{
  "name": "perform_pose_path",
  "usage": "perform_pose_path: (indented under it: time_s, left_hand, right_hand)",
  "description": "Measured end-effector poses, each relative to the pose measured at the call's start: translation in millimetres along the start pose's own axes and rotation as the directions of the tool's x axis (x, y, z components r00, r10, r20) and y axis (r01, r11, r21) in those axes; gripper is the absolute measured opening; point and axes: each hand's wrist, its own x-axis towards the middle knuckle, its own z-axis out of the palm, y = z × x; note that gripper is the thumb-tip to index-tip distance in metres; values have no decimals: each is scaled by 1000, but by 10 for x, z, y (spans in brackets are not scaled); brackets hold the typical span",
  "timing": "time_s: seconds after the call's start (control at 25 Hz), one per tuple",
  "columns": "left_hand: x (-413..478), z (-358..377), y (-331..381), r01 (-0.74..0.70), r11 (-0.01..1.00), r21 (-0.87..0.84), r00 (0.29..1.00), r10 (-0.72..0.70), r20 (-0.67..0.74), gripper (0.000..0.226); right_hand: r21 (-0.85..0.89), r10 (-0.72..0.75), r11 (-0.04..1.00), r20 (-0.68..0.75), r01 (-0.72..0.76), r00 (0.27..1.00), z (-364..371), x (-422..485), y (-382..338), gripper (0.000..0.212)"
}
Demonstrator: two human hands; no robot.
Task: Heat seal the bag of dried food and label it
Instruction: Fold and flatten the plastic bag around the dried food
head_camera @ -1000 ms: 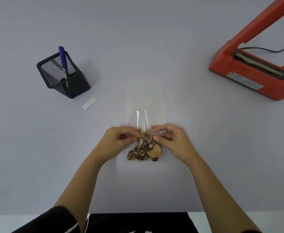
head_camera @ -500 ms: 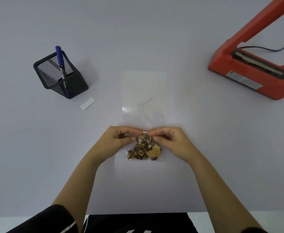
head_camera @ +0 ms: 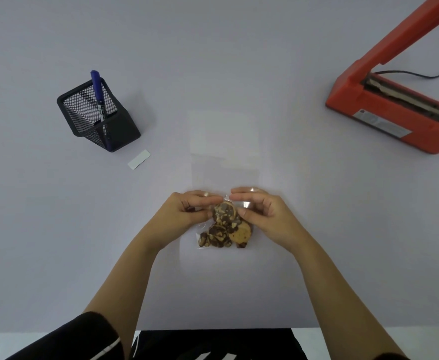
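Note:
A clear plastic bag [head_camera: 223, 141] lies flat on the table, its long empty part stretching away from me. Brown dried food slices [head_camera: 224, 229] fill its near end. My left hand [head_camera: 187, 211] pinches the bag just above the food on the left. On the right side my right hand [head_camera: 260, 211] pinches the same stretch of plastic. A small white label [head_camera: 139, 159] lies on the table to the left. The red heat sealer [head_camera: 395, 110] stands at the far right with its arm raised.
A black mesh pen holder [head_camera: 96, 118] with a blue marker [head_camera: 97, 92] stands at the left, just behind the label. The sealer's black cable [head_camera: 421, 74] runs off to the right. The near table edge is at the bottom of the view.
The bag's upper part, bent up a second ago, now lies flat and stretched away from me. Both hands stay pinched on it above the food.

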Motion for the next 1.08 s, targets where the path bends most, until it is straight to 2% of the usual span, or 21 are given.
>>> perform_pose_path:
  time_s: [0.12,0.28,0.52,0.68,0.8,0.88,1.0,1.08]
  left_hand:
    - [-6,-3,-2,8,1000,14,1000,-9,8,32]
    - [2,19,16,2,996,91,999,2,-38,22]
    - [49,62,0,2,988,153,991,19,-136,22]
    - [62,102,16,-48,966,254,973,103,-208,22]
    - [75,120,-4,-39,930,365,955,142,-261,22]
    - [83,130,-17,-13,929,369,953,124,-278,24]
    - [102,133,-29,15,931,365,950,101,-296,26]
    - [97,128,-35,-1,908,419,942,142,-306,27]
  right_hand:
    - [-62,44,997,62,-40,997,-27,-3,-60,31]
    - [-153,59,987,42,-52,997,-27,-8,-104,29]
    - [-203,8,979,-99,-28,995,79,-12,-74,22]
    - [-273,-63,962,-223,0,973,143,-16,-37,19]
    - [-402,-149,915,-254,36,956,151,7,-39,15]
    - [-455,-166,890,-265,29,950,135,12,-59,15]
    - [-580,-197,814,-292,-9,936,70,-2,-65,27]
    - [-655,-207,754,-296,-40,932,1,-23,-71,36]
